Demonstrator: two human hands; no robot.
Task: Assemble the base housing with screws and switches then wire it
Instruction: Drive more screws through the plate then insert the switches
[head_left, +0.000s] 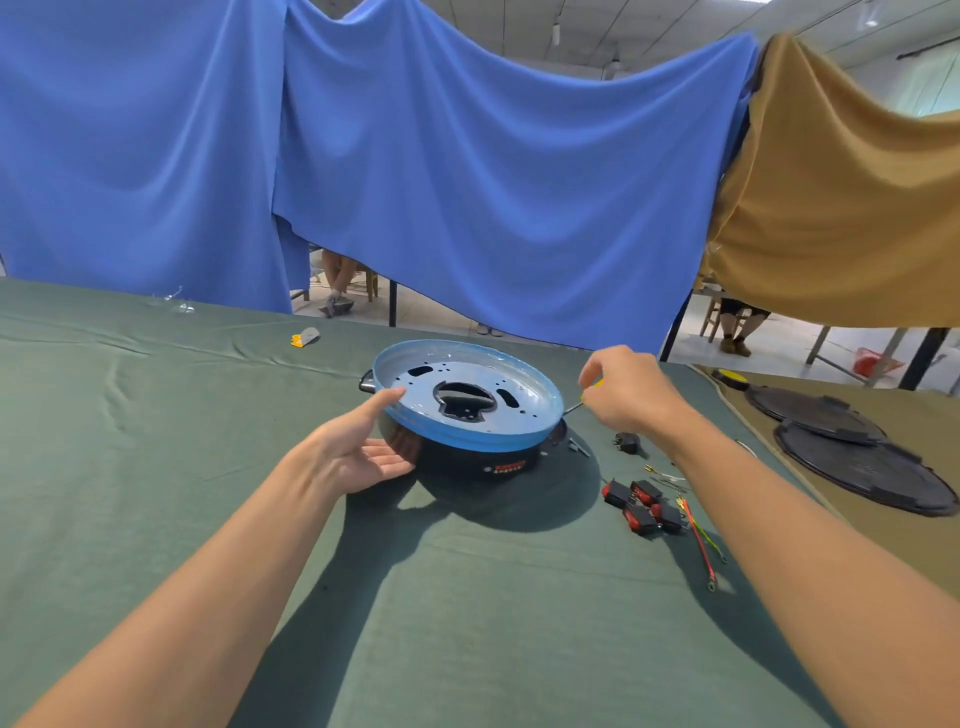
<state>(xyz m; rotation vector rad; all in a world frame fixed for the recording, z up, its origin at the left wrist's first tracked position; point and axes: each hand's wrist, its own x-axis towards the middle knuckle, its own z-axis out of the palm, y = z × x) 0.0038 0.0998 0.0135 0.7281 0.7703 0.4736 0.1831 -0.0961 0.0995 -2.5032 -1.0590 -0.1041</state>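
The round base housing (467, 410), blue-rimmed over a black body, lies bottom-up on the green cloth at centre. My left hand (358, 447) is open against its left side, thumb on the rim, fingers under the black wall. My right hand (628, 395) grips a yellow-handled screwdriver (584, 397) whose thin shaft points down-left at the housing's right edge. Several red-and-black rocker switches (644, 504) lie right of the housing. Red and yellow-green wires (698, 535) lie beside them. Dark screws (579, 447) and a small black part (628, 442) sit near the right rim.
Two flat black round covers (852, 457) lie on the brown cloth at the right. A small yellow and grey item (304, 338) sits at the table's far left. Blue and tan sheets hang behind the table. Seated people's legs show beneath them.
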